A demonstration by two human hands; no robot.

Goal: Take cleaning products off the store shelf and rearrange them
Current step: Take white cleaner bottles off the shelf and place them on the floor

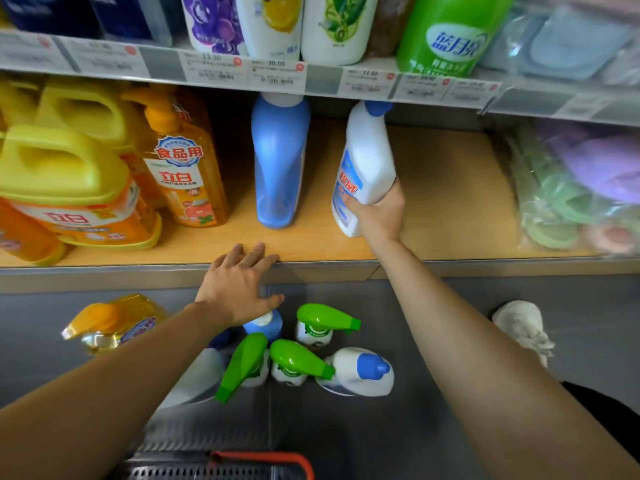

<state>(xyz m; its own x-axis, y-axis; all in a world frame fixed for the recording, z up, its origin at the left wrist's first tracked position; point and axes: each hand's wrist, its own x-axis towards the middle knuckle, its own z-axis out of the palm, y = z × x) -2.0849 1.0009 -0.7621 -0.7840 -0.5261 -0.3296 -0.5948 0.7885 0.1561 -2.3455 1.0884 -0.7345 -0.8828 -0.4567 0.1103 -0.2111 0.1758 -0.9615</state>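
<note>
Way left of the left hand [239,282], the yellow jugs [62,174] and an orange dish soap [183,161] sit packed tight on the shelf [446,202]. The left hand is flat and spread, holding nothing, fingertips at the shelf's front lip, probably bracing for the lean in. Beyond it, between the hands, a blue bottle [278,161] stands upright. Below it on the floor huddle green-capped sprayers [311,358] and a floor bottle [360,372], parked there, I'd guess, to free up shelf room. The right hand [377,213] wraps round the lower half of a white blue-capped bottle [367,157], tipped, likely so its top clears the upper shelf [156,60]. Can't tell if it's off the board.
</note>
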